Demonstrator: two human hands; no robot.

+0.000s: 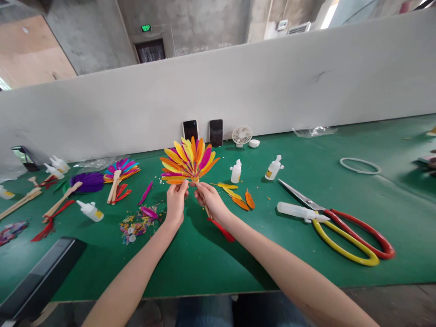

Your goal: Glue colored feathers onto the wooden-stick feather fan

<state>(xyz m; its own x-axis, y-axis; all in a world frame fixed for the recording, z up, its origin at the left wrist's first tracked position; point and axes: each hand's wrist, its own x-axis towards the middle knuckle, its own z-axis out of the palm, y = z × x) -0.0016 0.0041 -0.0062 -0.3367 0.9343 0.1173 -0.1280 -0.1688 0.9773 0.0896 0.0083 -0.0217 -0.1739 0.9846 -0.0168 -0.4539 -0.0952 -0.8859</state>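
A feather fan (190,159) of yellow, orange and magenta feathers is held upright above the green table. My right hand (211,200) wraps round its wooden handle just under the feathers, and a red tassel (222,230) hangs below that hand. At the lower left edge of the feathers, my left hand (176,202) is closed, thumb and fingers pinching the fan near its base. What exactly lies between those fingertips is partly hidden. Loose yellow and orange feathers (250,199) lie right of my right hand. Left of my left hand is a pile of feather scraps (136,226).
Large scissors (354,236) lie at right with a glue bottle (296,211) across them. Two upright glue bottles (235,171) stand behind the loose feathers. Finished-looking fans (86,181) lie at left. Phones (215,133) and a small fan (242,135) lean near the white partition (272,86).
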